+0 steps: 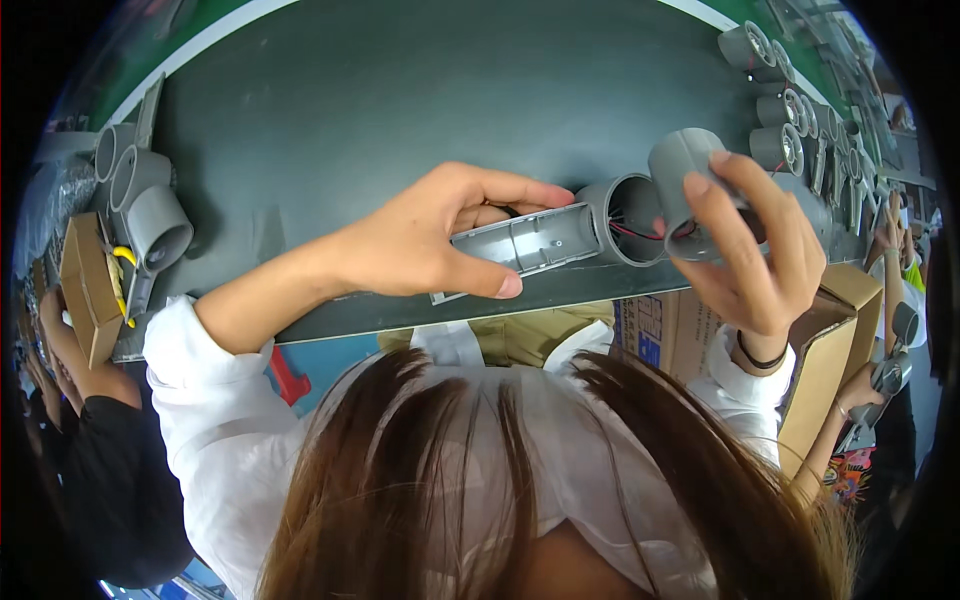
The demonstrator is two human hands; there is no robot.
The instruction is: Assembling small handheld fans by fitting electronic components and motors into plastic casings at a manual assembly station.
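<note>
The grey plastic housing (560,235) lies over the near edge of the dark table (400,90), its long channel-shaped handle part pointing to the person's left and its round open cup end pointing right. Red and black wires (632,230) show inside the cup. The left hand (440,235) is closed around the handle part, thumb along the near side and fingers curled over the far side. The right hand (750,250) is closed around a grey cylinder (685,175), which is held tilted just beside the open cup, its lower end close to or touching the cup rim; exact contact cannot be told. A dark band sits on the right wrist. White sleeves cover both forearms, and the person's hair fills the lower part of the view. Below the table edge, open cardboard boxes (830,350) stand near the right arm. At the far right of the table, a row of grey cylinders with round fronts (775,120) stands well apart from the hands. At the left edge, several grey housings (150,205) lie together, beside a small cardboard box (88,285) held by another person's hand (60,330).
</note>
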